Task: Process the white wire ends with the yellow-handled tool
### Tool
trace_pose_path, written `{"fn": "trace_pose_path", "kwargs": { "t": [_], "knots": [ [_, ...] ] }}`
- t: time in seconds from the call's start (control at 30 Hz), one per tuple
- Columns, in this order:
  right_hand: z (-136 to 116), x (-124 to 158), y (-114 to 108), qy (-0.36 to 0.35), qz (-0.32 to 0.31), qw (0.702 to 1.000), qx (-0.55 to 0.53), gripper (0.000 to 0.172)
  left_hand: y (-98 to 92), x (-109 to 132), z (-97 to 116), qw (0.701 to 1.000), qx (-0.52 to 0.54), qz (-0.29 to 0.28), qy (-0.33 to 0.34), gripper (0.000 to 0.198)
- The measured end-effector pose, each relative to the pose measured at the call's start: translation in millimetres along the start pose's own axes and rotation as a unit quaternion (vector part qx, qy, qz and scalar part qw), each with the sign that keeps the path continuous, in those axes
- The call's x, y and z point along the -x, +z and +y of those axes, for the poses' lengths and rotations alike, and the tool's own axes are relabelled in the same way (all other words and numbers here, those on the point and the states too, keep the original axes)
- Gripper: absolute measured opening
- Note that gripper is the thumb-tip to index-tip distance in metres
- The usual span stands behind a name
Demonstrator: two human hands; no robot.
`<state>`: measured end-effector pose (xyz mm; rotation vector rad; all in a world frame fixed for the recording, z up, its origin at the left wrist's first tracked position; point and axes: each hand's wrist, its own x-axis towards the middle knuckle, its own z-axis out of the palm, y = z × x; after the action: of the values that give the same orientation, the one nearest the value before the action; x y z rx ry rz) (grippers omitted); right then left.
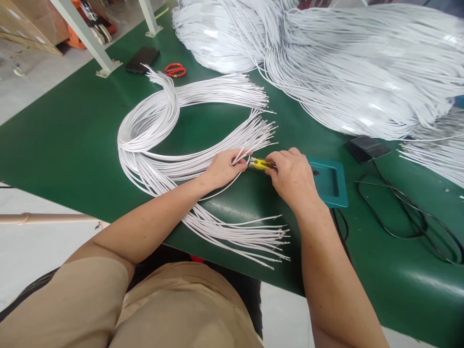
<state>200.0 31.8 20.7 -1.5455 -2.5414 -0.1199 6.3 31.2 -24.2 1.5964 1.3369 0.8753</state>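
My left hand [229,167] pinches the end of a white wire [242,155] above a looped bundle of white wires [145,123]. Closed around a small yellow tool [260,164] is my right hand [292,174]; the tool's metal tip meets the left fingertips. It looks like a utility knife or a small stripper, partly covered by my fingers. The bundle's cut ends fan out toward the right in several groups, one [250,237] near the table's front edge and another [235,89] farther back.
The green table [58,140] carries a teal tray [339,183] beside my right hand, with a black cable [416,212] to its right. Red-handled scissors [175,70] and a dark flat case [142,59] lie at the back. A large heap of white wires [362,67] covers the far right.
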Motion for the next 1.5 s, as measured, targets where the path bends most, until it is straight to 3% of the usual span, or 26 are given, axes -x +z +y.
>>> {"fn": "trace_pose_path", "kwargs": {
  "t": [0.2, 0.37, 0.6, 0.73, 0.87, 0.93, 1.03, 1.1, 1.17, 1.23, 1.33, 1.4, 1.5],
  "knots": [
    [1, 5, -2, 0.010, 0.014, 1.000, -0.008, 0.017, 2.2, -1, 0, 1.000, -0.025, -0.009, 0.001, 0.040],
    [10, 23, -1, 0.124, 0.124, 0.984, 0.024, 0.032, -0.5, 1, 3, 1.000, -0.019, -0.016, -0.010, 0.038],
    [14, 26, 3, 0.139, 0.121, 0.983, 0.015, 0.036, -8.1, 2, 5, 0.994, 0.098, -0.016, -0.035, 0.045],
    [-7, 25, -10, 0.051, 0.137, 0.986, -0.079, 0.031, -10.2, 4, 7, 0.979, 0.194, -0.035, -0.053, 0.045],
    [-40, 25, -8, -0.180, 0.042, 0.959, -0.214, 0.028, -11.8, 6, 7, 0.961, 0.256, -0.088, -0.064, 0.036],
    [-52, 26, -2, -0.205, -0.001, 0.960, -0.193, 0.028, -12.8, 7, 8, 0.955, 0.267, -0.101, -0.073, 0.039],
    [-58, 28, -1, -0.164, -0.087, 0.965, -0.186, 0.025, -12.9, 7, 12, 0.956, 0.267, -0.082, -0.088, 0.041],
    [-55, 28, -6, -0.125, -0.156, 0.945, -0.259, 0.021, -12.0, 8, 14, 0.956, 0.271, -0.067, -0.092, 0.040],
    [-48, 27, -12, -0.044, -0.162, 0.919, -0.356, 0.020, -11.0, 9, 15, 0.955, 0.275, -0.064, -0.089, 0.039],
    [-40, 24, -16, 0.092, -0.083, 0.890, -0.438, 0.021, -11.0, 9, 15, 0.956, 0.272, -0.071, -0.084, 0.038],
    [-32, 20, -17, 0.243, 0.041, 0.795, -0.554, 0.021, -13.1, 10, 13, 0.958, 0.261, -0.099, -0.067, 0.039],
    [-31, 19, -15, 0.257, 0.077, 0.735, -0.623, 0.024, -14.5, 12, 13, 0.954, 0.261, -0.132, -0.063, 0.040],
    [-34, 18, -12, 0.240, 0.108, 0.704, -0.659, 0.019, -13.4, 15, 19, 0.948, 0.279, -0.149, -0.045, 0.033]
  ]
}}
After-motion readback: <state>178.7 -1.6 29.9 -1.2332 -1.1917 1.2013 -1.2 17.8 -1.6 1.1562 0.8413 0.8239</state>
